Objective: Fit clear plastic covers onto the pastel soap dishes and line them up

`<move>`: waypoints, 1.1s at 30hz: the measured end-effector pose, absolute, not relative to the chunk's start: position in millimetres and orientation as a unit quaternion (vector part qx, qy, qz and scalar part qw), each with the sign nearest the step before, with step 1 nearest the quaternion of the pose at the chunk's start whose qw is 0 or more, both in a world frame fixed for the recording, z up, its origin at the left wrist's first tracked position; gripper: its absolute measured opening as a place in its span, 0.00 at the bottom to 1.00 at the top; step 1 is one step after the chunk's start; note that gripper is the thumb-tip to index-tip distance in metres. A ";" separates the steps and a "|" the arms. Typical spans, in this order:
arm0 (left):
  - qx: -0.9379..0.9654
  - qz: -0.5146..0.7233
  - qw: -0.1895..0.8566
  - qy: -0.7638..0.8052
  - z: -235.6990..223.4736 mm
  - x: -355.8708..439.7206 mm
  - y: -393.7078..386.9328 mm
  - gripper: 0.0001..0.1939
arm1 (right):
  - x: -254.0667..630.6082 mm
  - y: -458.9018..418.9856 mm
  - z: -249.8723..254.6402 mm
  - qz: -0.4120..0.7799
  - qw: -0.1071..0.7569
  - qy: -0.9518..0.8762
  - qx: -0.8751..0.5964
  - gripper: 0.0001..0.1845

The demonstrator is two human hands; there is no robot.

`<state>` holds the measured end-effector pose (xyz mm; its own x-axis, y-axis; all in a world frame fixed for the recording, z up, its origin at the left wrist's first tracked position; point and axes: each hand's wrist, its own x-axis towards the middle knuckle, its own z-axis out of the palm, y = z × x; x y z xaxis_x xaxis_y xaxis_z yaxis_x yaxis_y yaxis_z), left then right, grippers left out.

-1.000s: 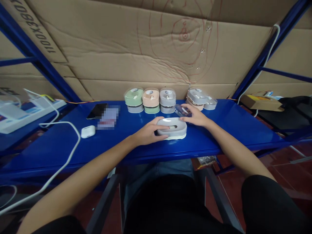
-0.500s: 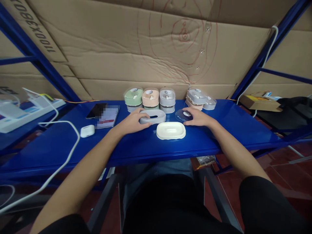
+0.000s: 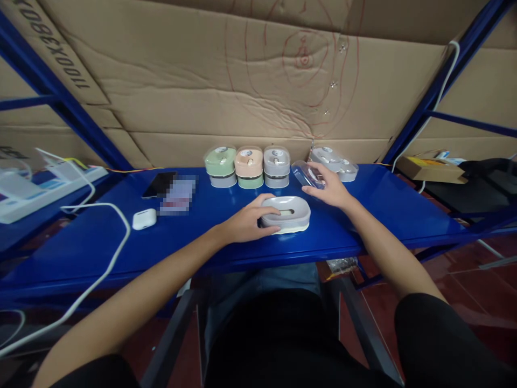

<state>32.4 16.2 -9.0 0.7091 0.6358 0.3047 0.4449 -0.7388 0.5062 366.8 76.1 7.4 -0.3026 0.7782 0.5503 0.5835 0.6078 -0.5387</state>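
My left hand (image 3: 252, 220) grips the left end of a grey oval soap dish (image 3: 299, 211) with a slot in its middle. The dish sits over a cream base tray (image 3: 298, 230), whose lower rim shows beneath it. In my right hand (image 3: 329, 186) is a clear plastic lid (image 3: 302, 173), raised and tilted above the table, its left part sticking out past the fingers. Behind the lid stand a grey lidded soap box (image 3: 326, 156) and a lower grey one (image 3: 348, 170), partly covered by the hand.
Stacked soap boxes in green (image 3: 220, 159), peach (image 3: 249, 160) and grey (image 3: 277, 159) line the back of the blue table (image 3: 226, 256). A white earbud case (image 3: 144, 219), a dark phone (image 3: 159, 184) and a white cable (image 3: 121, 237) lie at the left. Cardboard (image 3: 181, 81) walls the rear.
My left hand has brought the grey dish right and nearer, onto the cream tray. My right hand has lifted the clear lid off the table and tilted it.
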 end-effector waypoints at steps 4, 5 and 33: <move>0.904 0.211 0.210 0.305 -14.7 34.1 14.4 0.32 | 364.0 74.0 6.5 0.118 0.400 -0.803 -0.426 0.49; 0.905 0.208 0.205 0.308 -15.0 34.2 13.9 0.35 | 363.0 72.9 6.9 0.115 0.397 -0.804 -0.427 0.48; 0.807 0.275 0.372 0.368 -25.1 37.8 30.9 0.75 | 321.9 41.1 23.2 0.216 0.208 -0.934 -0.192 0.46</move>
